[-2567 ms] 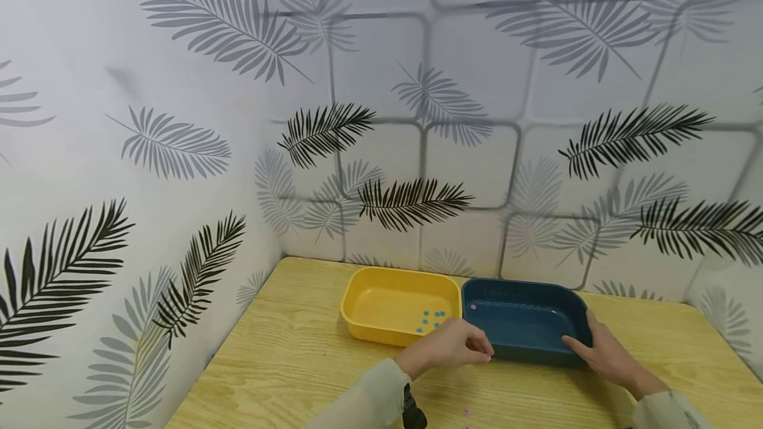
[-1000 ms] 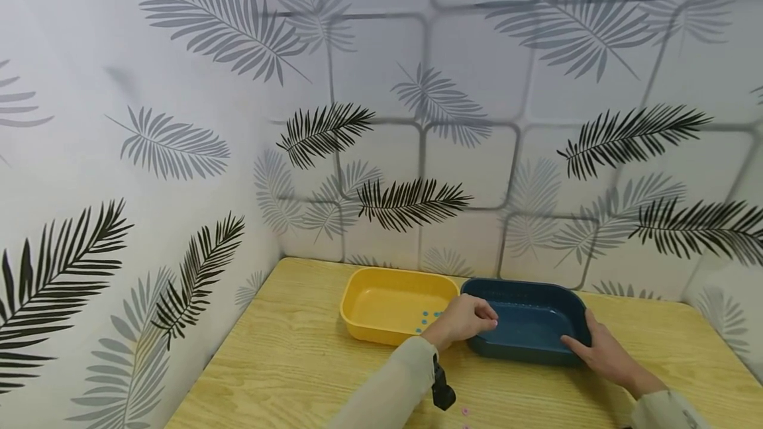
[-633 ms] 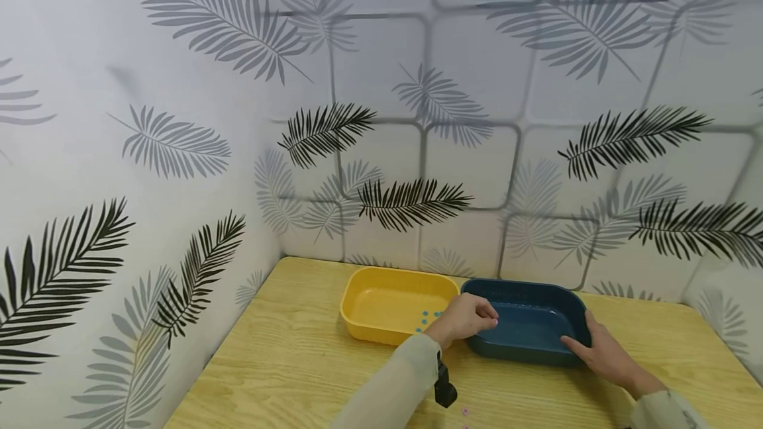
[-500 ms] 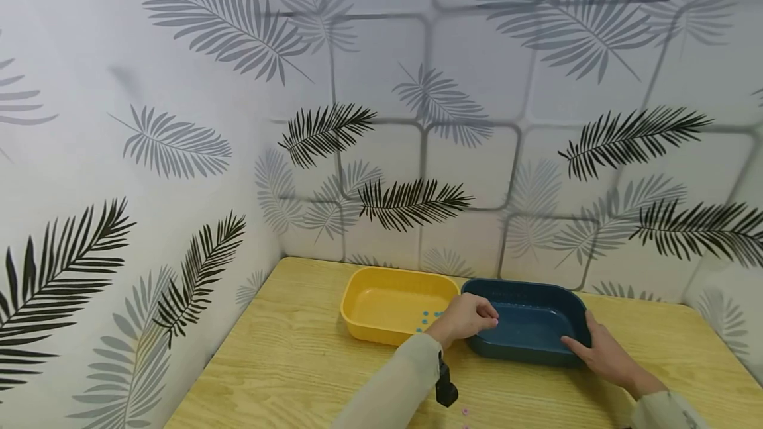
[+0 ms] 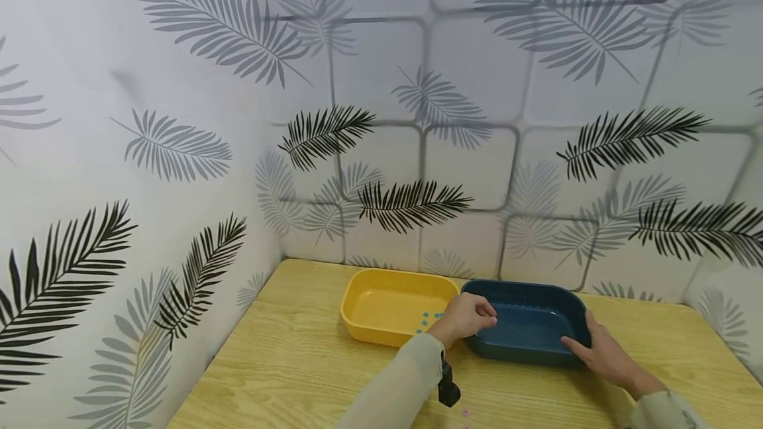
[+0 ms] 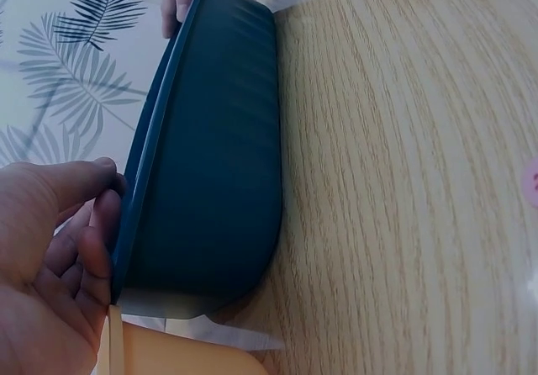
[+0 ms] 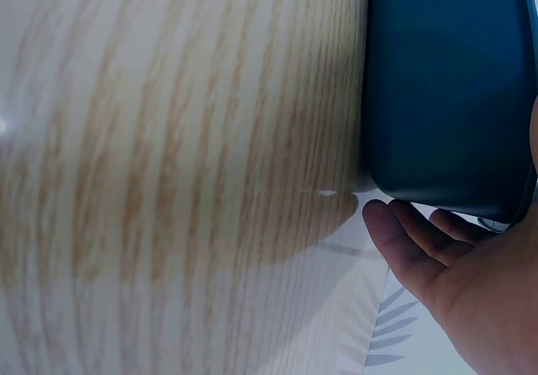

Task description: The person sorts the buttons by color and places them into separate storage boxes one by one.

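My left hand (image 5: 466, 316) is over the left end of the dark blue tray (image 5: 524, 353). Its thumb and curled fingers pinch together at the tips on a small pink button-like disc, barely discernible there. The left wrist view shows the thumb (image 6: 80, 177) above the curled fingers, close to the tray's rim; the disc is hidden there. My right hand (image 5: 608, 353) holds the tray's right end, thumb over the front rim and fingers around the outer side. In the right wrist view, fingers (image 7: 412, 245) lie along the tray's end wall.
A yellow tray (image 5: 381, 335) stands against the blue one's left side, with several small blue discs (image 5: 426, 314) inside. Pink discs (image 5: 465, 412) lie on the wooden table (image 5: 286, 363) near the front. Patterned walls (image 5: 381, 151) close off the back and left.
My left hand has moved up and right from the tray's front edge to above its inside, then stayed nearly still. My right hand has kept its hold on the tray.
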The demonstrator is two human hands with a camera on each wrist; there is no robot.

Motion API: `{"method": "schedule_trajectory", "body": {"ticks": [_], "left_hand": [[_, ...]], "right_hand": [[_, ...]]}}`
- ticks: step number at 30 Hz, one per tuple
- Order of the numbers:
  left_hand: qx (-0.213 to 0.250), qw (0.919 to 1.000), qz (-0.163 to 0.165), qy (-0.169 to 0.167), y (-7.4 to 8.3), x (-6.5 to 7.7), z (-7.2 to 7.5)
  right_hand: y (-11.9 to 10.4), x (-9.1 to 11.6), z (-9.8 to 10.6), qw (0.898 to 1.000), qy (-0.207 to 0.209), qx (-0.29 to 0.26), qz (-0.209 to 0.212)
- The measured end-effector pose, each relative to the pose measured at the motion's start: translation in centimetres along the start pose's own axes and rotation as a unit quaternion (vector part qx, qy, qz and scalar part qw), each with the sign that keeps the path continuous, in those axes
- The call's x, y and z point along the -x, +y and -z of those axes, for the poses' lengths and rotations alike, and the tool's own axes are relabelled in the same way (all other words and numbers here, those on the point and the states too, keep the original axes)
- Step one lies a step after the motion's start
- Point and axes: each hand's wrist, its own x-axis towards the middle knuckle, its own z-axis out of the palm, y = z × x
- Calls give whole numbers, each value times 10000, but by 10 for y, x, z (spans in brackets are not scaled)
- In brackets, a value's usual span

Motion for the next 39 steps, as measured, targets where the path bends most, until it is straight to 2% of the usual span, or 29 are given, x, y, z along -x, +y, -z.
{"method": "schedule_trajectory", "body": {"ticks": [9,15,19,23,28,35,39], "left_hand": [[102,9999,-44,37,-4,-2,-2],[415,9986,-249,-227,-5,4,5],[469,9968,-345,-554,-4,10,11],[154,9927,-479,-1094,-4,15,16],[-349,9805,-796,-1761,-4,24,24],[-288,9677,-1105,-2249,-10,40,31],[-448,9580,-1218,-2556,-16,47,33]], "right_hand": [[1,0,0,10000,-25,-20,-23],[0,0,0,9999,-73,-30,-88],[0,0,-1,10000,-18,1,-60],[0,1,-2,10000,51,40,-13],[0,1,-1,9999,65,84,-19],[1,0,0,10000,-23,31,-71],[1,0,0,10000,15,34,-29]]}}
